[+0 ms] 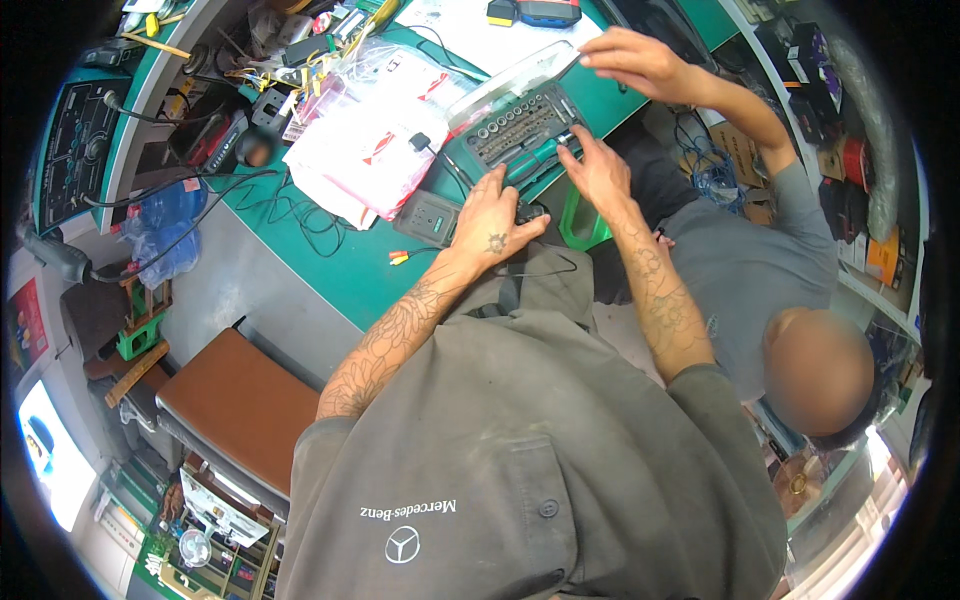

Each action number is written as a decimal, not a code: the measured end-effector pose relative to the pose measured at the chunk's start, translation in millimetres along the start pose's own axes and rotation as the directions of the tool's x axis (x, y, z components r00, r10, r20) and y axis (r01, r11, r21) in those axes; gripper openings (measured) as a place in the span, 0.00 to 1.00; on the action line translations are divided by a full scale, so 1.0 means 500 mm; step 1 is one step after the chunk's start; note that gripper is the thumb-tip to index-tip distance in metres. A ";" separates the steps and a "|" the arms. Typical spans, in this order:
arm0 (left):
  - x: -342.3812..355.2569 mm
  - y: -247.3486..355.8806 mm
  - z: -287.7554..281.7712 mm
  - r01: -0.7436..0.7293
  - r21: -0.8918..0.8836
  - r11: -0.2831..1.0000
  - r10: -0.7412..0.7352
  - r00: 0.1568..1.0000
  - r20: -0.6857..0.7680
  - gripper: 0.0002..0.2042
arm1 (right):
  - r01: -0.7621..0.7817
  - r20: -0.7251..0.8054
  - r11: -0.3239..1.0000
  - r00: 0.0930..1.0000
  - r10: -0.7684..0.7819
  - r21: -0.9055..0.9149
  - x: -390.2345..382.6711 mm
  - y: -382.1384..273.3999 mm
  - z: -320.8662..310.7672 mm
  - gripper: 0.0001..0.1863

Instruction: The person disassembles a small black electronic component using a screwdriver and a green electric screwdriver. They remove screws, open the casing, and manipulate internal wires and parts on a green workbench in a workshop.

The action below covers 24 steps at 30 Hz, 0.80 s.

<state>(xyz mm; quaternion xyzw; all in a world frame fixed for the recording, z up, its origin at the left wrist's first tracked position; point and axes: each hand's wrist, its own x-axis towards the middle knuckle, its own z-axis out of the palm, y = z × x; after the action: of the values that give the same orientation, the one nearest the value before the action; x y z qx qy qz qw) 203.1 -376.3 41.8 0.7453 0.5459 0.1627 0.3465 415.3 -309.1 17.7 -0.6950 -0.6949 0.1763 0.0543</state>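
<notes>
A dark bit-and-socket set case (pixel 525 130) lies raised-lid on the green table, with rows of sockets and bits inside. Along its near side rests a teal-handled screwdriver (pixel 540 157). My right hand (pixel 600 178) has its thumb and fingers closed at the handle's right end. My left hand (pixel 487 228) is open, with its fingertips at the case's near left corner and its thumb apart. Beside that thumb is a small dark object (pixel 530 212), partly hidden. At the right, a co-worker's hand (pixel 640 65) touches the clear lid (pixel 520 80).
A grey box with sockets (pixel 428 218) sits left of my left hand, near a cable with coloured plugs (pixel 402 257). White-and-red plastic bags (pixel 375 150) cover the table's left part. A co-worker (pixel 760 240) sits close on my right. A brown-topped stool (pixel 240 405) stands at left.
</notes>
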 end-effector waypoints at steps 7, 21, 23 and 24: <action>-0.011 -0.020 0.045 -0.164 0.207 0.964 0.169 0.986 -0.004 0.31 | 0.494 0.170 0.812 0.869 -0.464 -0.310 0.069 0.023 -0.079 0.22; -0.010 -0.012 0.052 -0.052 0.214 0.975 0.032 0.995 0.098 0.34 | 0.637 0.254 0.714 0.771 -0.584 -0.292 0.087 0.019 -0.084 0.20; -0.010 -0.011 0.056 -0.040 0.203 0.978 0.018 0.994 0.106 0.34 | 0.659 0.193 0.685 0.749 -0.634 -0.311 0.086 0.019 -0.073 0.18; -0.009 -0.013 0.057 -0.038 0.198 0.979 0.016 0.994 0.110 0.34 | 0.646 0.211 0.697 0.762 -0.612 -0.312 0.086 0.019 -0.069 0.18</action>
<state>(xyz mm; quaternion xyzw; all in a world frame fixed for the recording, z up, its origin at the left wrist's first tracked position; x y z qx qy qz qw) 214.5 -388.9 17.7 0.7915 0.5297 0.0712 0.2966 434.0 -261.2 39.7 -0.4040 -0.9122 0.0454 -0.0510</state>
